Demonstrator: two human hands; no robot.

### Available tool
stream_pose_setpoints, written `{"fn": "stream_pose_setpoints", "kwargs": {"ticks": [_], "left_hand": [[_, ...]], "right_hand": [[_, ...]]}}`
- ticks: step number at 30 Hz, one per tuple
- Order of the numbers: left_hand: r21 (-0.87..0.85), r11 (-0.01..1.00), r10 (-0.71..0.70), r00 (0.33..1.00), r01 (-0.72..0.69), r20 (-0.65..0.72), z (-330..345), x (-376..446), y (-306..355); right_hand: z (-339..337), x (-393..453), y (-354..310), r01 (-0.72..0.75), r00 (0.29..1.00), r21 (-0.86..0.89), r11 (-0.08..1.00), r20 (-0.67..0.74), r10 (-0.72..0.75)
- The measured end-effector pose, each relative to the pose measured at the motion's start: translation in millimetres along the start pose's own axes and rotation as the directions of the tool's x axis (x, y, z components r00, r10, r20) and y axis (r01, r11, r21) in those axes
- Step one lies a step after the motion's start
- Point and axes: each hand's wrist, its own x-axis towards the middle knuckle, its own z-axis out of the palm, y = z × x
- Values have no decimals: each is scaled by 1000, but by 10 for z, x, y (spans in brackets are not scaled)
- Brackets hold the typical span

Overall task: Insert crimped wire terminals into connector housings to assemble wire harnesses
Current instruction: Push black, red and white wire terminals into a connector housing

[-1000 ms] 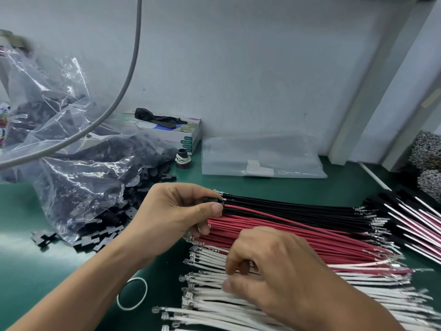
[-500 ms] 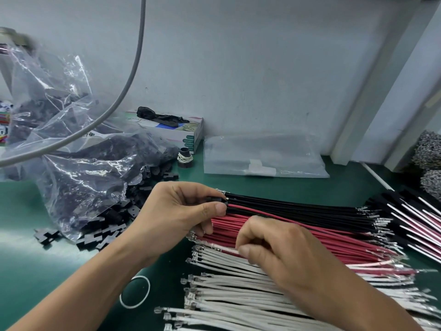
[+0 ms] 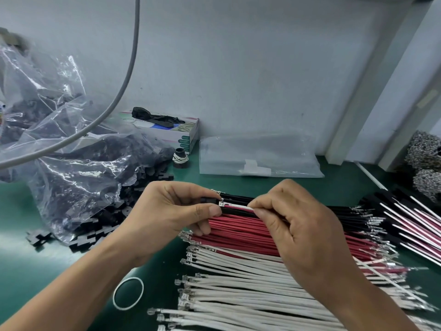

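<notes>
White wire (image 3: 238, 207) with a crimped metal terminal (image 3: 222, 203) at its tip runs between the two hands, above the piles on the green surface (image 3: 28, 266). The right hand (image 3: 298, 225) pinches this wire between thumb and forefinger, close behind the terminal. The left hand (image 3: 171, 211) pinches a small black connector housing (image 3: 208, 200) between thumb and forefinger; the terminal sits right at the housing's end, and whether it has entered cannot be told, since the left thumb covers much of the housing.

Directly under both hands lie three rows of loose wires: black wires (image 3: 334, 211) farthest from the person, red wires (image 3: 238, 232) in the middle, white wires (image 3: 238, 292) nearest, all with metal terminals at their ends. The right hand and forearm hide a good part of these rows. Right of the right hand lies a batch of black-and-white wires (image 3: 410, 223), and beyond it grey tangled bundles (image 3: 424, 151).

Left of the left hand, a crumpled clear plastic bag (image 3: 71, 163) spills black housings (image 3: 95, 232) onto the surface. A white rubber band (image 3: 128, 293) lies below the left forearm. Beyond the hands, against the wall, stand a cardboard box (image 3: 176, 132) with a black item on top, a small black spool (image 3: 180, 158) and a flat clear bag (image 3: 260, 156). A grey cable (image 3: 124, 84) hangs across the upper left.
</notes>
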Motion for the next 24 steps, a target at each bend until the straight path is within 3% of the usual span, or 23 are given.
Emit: {"fn": "stream_pose_setpoints", "kwargs": {"ticks": [7,12,15,20,22,24], "left_hand": [[4,1000,2,1000,-2,-5,-3,-1,6],[3,1000,-1,1000,1,0,-4,-11,26],[2,1000,-8,1000,8,6,11,-26,39],[6,1000,-24,999,24,35,11,-43,54],[34,999,-34,998,33,43,7,-46,56],[83,996,-42,998,39,37,11,-51,48]], "right_hand": [[8,-6,13,131,987,-142,981,-78,-143],[15,4,23,227,967,-239,944,-60,-248],[54,-2,20,185,980,-164,969,-45,-194],[143,-28,25,-66,998,182,981,11,65],[148,-35,18,-32,999,130,991,10,31],[144,-30,7,81,996,-46,996,-19,-81]]}}
